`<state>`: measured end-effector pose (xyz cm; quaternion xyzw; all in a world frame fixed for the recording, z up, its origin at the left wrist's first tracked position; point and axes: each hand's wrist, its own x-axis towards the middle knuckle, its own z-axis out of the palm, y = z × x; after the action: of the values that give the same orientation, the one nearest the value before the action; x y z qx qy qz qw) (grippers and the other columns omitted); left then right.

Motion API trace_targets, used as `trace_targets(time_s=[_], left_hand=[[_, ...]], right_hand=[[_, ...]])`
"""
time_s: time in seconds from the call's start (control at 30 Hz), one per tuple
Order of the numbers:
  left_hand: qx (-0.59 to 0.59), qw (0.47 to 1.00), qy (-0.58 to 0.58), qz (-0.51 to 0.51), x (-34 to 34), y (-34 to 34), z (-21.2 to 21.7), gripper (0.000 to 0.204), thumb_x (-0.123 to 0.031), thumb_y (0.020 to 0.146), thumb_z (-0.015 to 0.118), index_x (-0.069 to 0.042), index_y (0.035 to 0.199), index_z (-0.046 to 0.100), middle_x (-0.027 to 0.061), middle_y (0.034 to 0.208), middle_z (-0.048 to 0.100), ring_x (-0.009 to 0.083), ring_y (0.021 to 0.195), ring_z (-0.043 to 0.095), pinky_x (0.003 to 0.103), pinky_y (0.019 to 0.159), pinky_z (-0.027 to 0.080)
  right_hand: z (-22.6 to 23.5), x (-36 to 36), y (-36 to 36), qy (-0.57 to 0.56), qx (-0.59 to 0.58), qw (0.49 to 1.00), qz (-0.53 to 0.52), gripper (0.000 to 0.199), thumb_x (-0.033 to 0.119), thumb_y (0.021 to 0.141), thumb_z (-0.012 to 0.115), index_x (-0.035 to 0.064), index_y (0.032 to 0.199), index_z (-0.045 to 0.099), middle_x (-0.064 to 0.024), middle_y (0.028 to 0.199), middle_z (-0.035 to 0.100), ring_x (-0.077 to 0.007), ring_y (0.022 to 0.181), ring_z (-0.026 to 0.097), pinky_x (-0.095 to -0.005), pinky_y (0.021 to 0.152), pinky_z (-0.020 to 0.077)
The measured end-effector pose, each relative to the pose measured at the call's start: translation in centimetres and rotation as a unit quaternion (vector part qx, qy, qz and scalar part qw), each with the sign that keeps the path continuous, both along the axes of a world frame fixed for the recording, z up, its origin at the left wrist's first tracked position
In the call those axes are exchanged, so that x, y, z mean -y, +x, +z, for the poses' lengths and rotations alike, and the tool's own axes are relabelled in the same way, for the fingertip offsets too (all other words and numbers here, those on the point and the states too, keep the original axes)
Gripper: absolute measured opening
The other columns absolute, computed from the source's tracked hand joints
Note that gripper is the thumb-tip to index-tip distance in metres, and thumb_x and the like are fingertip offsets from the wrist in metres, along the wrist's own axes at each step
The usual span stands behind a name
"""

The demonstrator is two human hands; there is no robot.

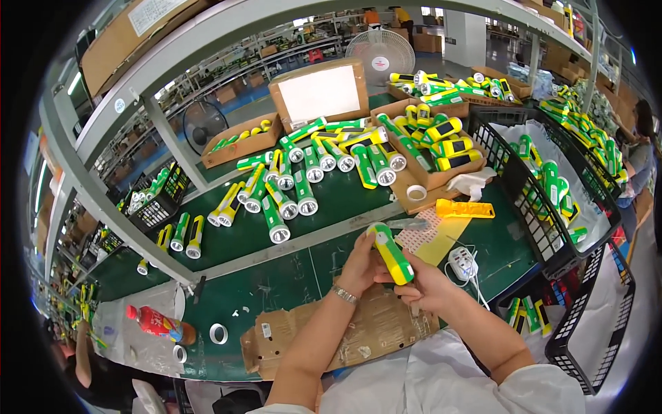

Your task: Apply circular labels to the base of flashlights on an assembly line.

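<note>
Lying at the near left of the green bench (276, 276) is a red bottle (158, 324), then the left hand (360, 265) and right hand (429, 288) both grasp one green-and-yellow flashlight (391, 253) above flattened cardboard (358, 331), a black basket (552, 207) at right.

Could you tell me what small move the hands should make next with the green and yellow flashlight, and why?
Probably lay the green and yellow plastic flashlight beside the flashlights heaped on the green belt: left hand and right hand both grip it above the flattened brown cardboard.
</note>
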<state>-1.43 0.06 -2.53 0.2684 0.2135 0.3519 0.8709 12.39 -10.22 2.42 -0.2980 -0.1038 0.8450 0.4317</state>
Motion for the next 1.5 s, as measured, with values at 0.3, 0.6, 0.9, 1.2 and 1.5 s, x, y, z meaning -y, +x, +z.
trace_targets(time_s=[0.3, 0.6, 0.9, 1.2, 1.5], left_hand=[[-0.209, 0.921, 0.287, 0.161, 0.2, -1.7, 5.5, 0.056, -0.032, 0.089, 0.052, -0.015, 0.136, 0.026, 0.0095, 0.108, 0.052, 0.0179, 0.101, 0.053, 0.036, 0.086, 0.041], [-0.788, 0.443, 0.246, 0.349, -8.7, -13.4, -0.3, 0.075, -0.039, 0.064, 0.073, -0.01, 0.124, 0.039, 0.0163, 0.112, 0.049, 0.0324, 0.104, 0.048, 0.049, 0.084, 0.039], [-0.612, 0.406, 0.444, 0.514, -9.8, -14.4, -0.7, 0.06, -0.013, 0.063, 0.072, -0.001, 0.116, 0.044, 0.0177, 0.105, 0.049, 0.0354, 0.095, 0.05, 0.039, 0.08, 0.045], [-0.535, 0.361, 0.594, 0.481, -2.6, -10.8, 6.3, 0.062, -0.016, 0.057, 0.08, -0.002, 0.109, 0.05, 0.0136, 0.101, 0.052, 0.0309, 0.09, 0.053, 0.038, 0.076, 0.046], [-0.135, 0.888, 0.308, 0.312, -1.1, -6.7, 6.3, 0.038, -0.035, 0.093, 0.041, -0.003, 0.113, 0.043, 0.0126, 0.102, 0.055, 0.0233, 0.092, 0.057, 0.039, 0.083, 0.046]], right_hand=[[0.6, 2.1, 4.3, 0.383, 0.546, 0.677, -0.311, 0.06, 0.038, 0.081, 0.056, -0.0019, 0.122, 0.037, -0.0092, 0.086, 0.055, -0.014, 0.075, 0.055, -0.0248, 0.059, 0.0417], [3.0, 1.4, 16.3, 0.144, 0.233, 0.814, -0.513, 0.031, 0.042, 0.087, 0.05, 0.0111, 0.09, 0.05, -0.0021, 0.067, 0.055, -0.0073, 0.036, 0.039, -0.0155, 0.031, 0.025], [0.8, 2.1, 28.0, 0.179, 0.125, 0.796, -0.564, 0.028, 0.024, 0.086, 0.058, 0.0051, 0.103, 0.048, -0.0097, 0.089, 0.056, -0.0112, 0.058, 0.045, -0.021, 0.046, 0.0344], [-1.3, 0.1, 38.8, 0.23, -0.028, 0.779, -0.583, 0.046, 0.028, 0.09, 0.052, -0.0058, 0.119, 0.04, -0.0123, 0.11, 0.056, -0.0123, 0.059, 0.035, -0.0219, 0.049, 0.0312], [2.6, 0.1, 10.1, 0.26, 0.501, 0.807, -0.175, 0.025, 0.015, 0.085, 0.052, -0.0013, 0.103, 0.059, -0.0026, 0.068, 0.061, -0.0019, 0.043, 0.038, -0.0158, 0.039, 0.0277]])
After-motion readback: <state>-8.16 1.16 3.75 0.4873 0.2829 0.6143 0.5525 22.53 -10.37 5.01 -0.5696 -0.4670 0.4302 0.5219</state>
